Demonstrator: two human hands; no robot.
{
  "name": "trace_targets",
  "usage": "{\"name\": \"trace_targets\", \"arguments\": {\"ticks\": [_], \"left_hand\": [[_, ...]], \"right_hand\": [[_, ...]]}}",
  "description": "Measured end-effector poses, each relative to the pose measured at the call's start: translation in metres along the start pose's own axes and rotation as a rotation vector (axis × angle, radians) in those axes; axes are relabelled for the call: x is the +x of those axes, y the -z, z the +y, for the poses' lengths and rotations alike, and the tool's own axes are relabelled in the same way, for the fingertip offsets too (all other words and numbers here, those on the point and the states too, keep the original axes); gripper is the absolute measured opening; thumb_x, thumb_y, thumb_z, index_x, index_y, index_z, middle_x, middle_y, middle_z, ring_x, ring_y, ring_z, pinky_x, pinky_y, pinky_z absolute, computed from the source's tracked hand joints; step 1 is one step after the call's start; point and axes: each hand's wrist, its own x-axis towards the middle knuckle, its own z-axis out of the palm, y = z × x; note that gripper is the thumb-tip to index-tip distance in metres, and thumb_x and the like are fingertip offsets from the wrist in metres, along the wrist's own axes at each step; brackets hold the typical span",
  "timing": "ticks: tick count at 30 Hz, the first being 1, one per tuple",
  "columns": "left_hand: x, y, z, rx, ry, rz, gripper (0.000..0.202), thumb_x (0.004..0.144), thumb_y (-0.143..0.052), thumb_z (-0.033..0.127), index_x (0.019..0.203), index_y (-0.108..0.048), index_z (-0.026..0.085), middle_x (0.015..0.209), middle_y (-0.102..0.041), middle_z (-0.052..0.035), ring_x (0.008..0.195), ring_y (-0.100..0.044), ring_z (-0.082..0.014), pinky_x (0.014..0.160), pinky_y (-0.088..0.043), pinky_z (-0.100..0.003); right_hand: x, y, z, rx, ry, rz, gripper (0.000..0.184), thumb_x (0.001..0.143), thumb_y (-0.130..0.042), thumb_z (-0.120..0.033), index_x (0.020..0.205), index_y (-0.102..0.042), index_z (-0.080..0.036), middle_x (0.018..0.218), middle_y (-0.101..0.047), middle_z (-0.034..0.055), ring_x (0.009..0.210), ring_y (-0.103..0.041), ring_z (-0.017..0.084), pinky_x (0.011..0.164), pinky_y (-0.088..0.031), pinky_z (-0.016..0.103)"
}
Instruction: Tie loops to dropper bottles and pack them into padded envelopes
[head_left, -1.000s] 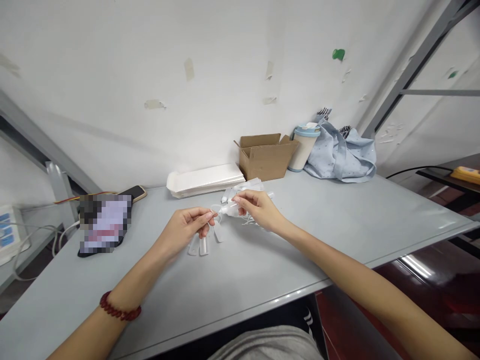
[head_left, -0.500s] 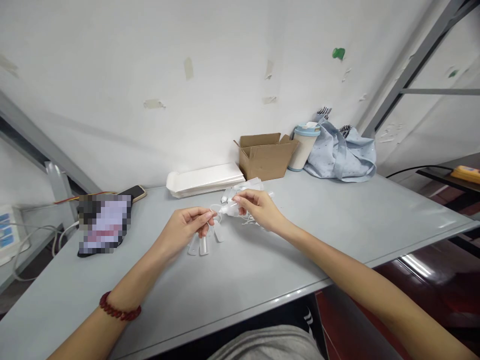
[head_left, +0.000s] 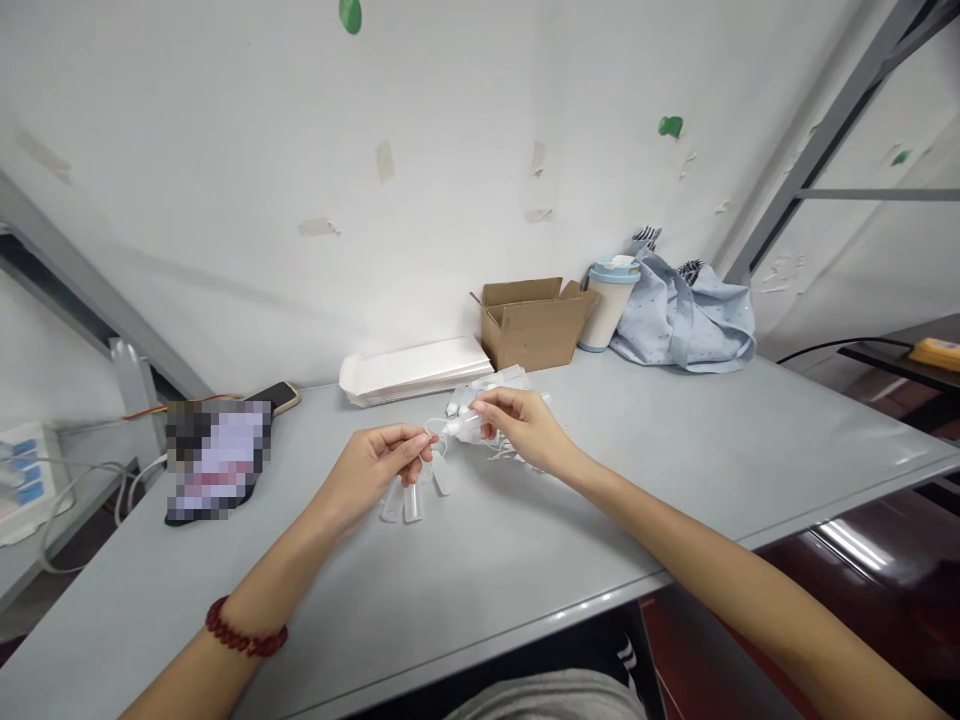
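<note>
Left hand: the left hand [head_left: 375, 465], in front of the cardboard box [head_left: 536, 325] and to its left, is closed in a pinch of thumb and fingertips on a thin white loop [head_left: 433, 437].
Right hand: the right hand [head_left: 521, 425], in front of the box, grips a small clear plastic piece [head_left: 463, 428] between thumb and fingers, its tip turned toward the loop.
Clear tags: three flat clear tags [head_left: 411, 495] lie on the worktop [head_left: 675, 450] just below the left hand, farther from the box than either hand.
Spare parts: a heap of clear parts [head_left: 496, 383] lies between the box and the right hand.
Handling: the piece looks very light, stiff, smooth and likely slippery. A fingertip pinch on its body near the tip seems best. The loop looks limp and needs holding close to its end.
Other things: white sheets [head_left: 412, 370] left of the box, a cup [head_left: 609, 305] and blue cloth [head_left: 690, 320] right of it.
Change: both grips are as they were half a second ago. The view has tipped up, so the box sits lower in the picture and a second green mark shows on the wall.
</note>
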Motion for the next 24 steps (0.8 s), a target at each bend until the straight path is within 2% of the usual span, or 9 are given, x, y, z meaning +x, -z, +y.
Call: {"name": "trace_targets", "arguments": {"ticks": [7,12,15,18,24], "left_hand": [[-0.0001,-0.0007,-0.0002,-0.003,-0.001,0.008,0.026,0.079,-0.062,0.042,0.073,-0.066,0.017,0.052,-0.052,0.0045,0.052,-0.045,-0.0095,0.056,-0.036,-0.023],[0.0005,0.0000,0.0023,0.051,-0.032,0.089,0.027,0.078,-0.061,0.042,0.069,-0.065,0.016,0.051,-0.053,0.0039,0.051,-0.045,-0.0093,0.057,-0.039,-0.023],[0.0000,0.0000,0.0053,0.133,-0.055,0.143,0.027,0.079,-0.059,0.041,0.068,-0.064,0.017,0.050,-0.053,0.0038,0.050,-0.045,-0.0096,0.055,-0.039,-0.023],[-0.0012,-0.0011,0.0062,0.207,-0.067,0.163,0.026,0.079,-0.057,0.040,0.071,-0.065,0.017,0.050,-0.052,0.0041,0.050,-0.046,-0.0100,0.053,-0.039,-0.022],[-0.0023,-0.0031,-0.0020,0.336,-0.109,0.189,0.027,0.081,-0.053,0.041,0.072,-0.064,0.018,0.054,-0.055,0.0022,0.052,-0.049,-0.0118,0.049,-0.038,-0.022]], "right_hand": [[-0.0017,-0.0014,0.0018,-0.026,0.008,-0.002,0.020,0.085,-0.053,-0.032,0.079,-0.061,-0.015,0.060,-0.057,-0.0014,0.058,-0.054,0.011,0.056,-0.041,0.023],[-0.0064,-0.0051,0.0037,-0.125,0.114,0.031,0.017,0.083,-0.058,-0.032,0.081,-0.062,-0.016,0.062,-0.057,-0.0018,0.054,-0.054,0.010,0.053,-0.041,0.022],[-0.0083,-0.0069,0.0037,-0.209,0.162,0.008,0.017,0.083,-0.060,-0.032,0.081,-0.063,-0.015,0.061,-0.057,-0.0021,0.051,-0.053,0.009,0.053,-0.041,0.022],[-0.0084,-0.0069,0.0033,-0.257,0.150,-0.026,0.019,0.084,-0.059,-0.033,0.080,-0.065,-0.015,0.052,-0.053,-0.0041,0.046,-0.048,0.008,0.052,-0.039,0.021],[-0.0090,-0.0070,0.0024,-0.262,0.103,-0.059,0.019,0.086,-0.057,-0.028,0.078,-0.067,-0.014,0.046,-0.049,-0.0058,0.043,-0.045,0.007,0.051,-0.036,0.020]]}}
